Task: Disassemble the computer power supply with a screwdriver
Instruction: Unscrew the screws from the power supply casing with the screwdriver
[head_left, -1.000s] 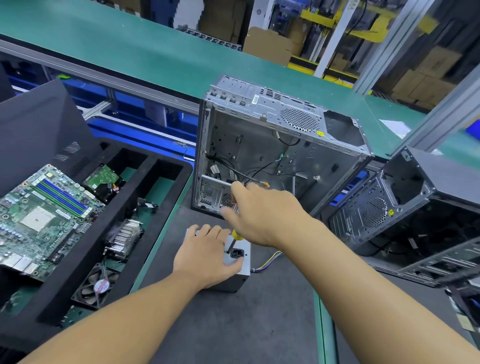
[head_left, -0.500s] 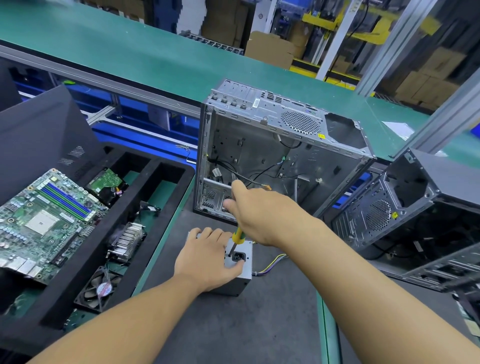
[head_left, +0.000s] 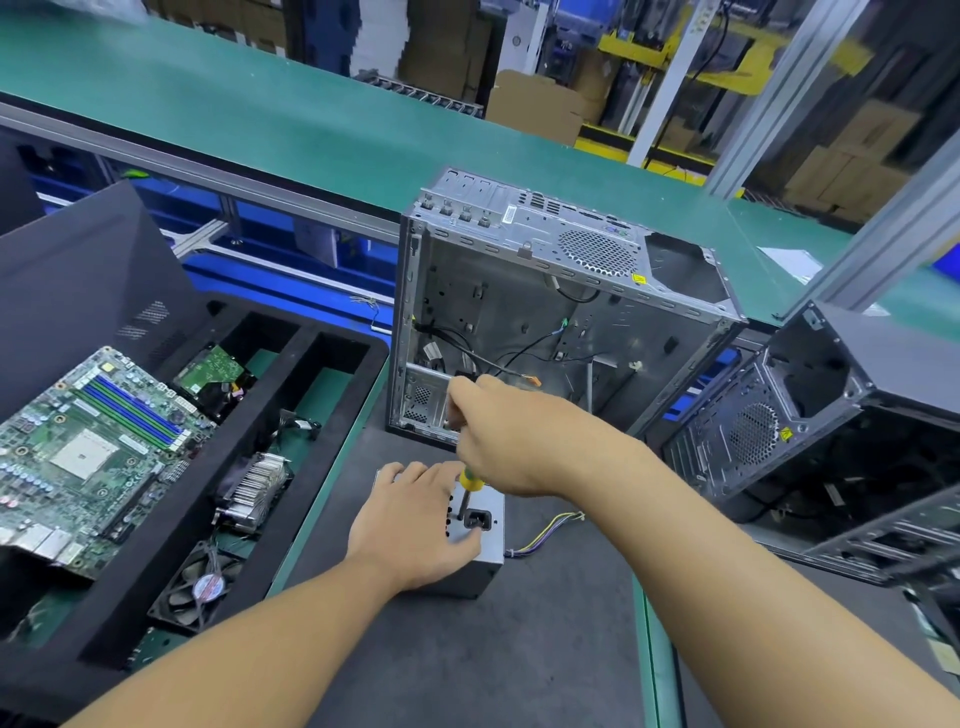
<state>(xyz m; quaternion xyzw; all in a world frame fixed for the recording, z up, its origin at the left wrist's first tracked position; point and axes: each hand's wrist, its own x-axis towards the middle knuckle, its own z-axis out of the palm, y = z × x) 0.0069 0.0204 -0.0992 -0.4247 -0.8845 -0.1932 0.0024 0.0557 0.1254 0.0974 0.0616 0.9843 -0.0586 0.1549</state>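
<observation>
A small grey power supply (head_left: 485, 558) stands on the dark mat in front of me, socket face up, with coloured wires trailing from its right side. My left hand (head_left: 413, 530) lies over its top, thumb wrapped against the near edge, holding it still. My right hand (head_left: 511, 436) grips a screwdriver (head_left: 468, 486) with a yellow and green handle, held upright. Its tip touches the top face just left of the black power socket (head_left: 478, 519).
An empty grey computer case (head_left: 545, 322) stands open just behind the power supply. A second case (head_left: 810, 415) lies to the right. At left a black foam tray (head_left: 322, 415) holds a motherboard (head_left: 88, 447), a heatsink, a fan and a hard drive. A green conveyor belt runs behind.
Both hands stay on the power supply and screwdriver. My right hand has shifted slightly on the handle; the view has drifted a little.
</observation>
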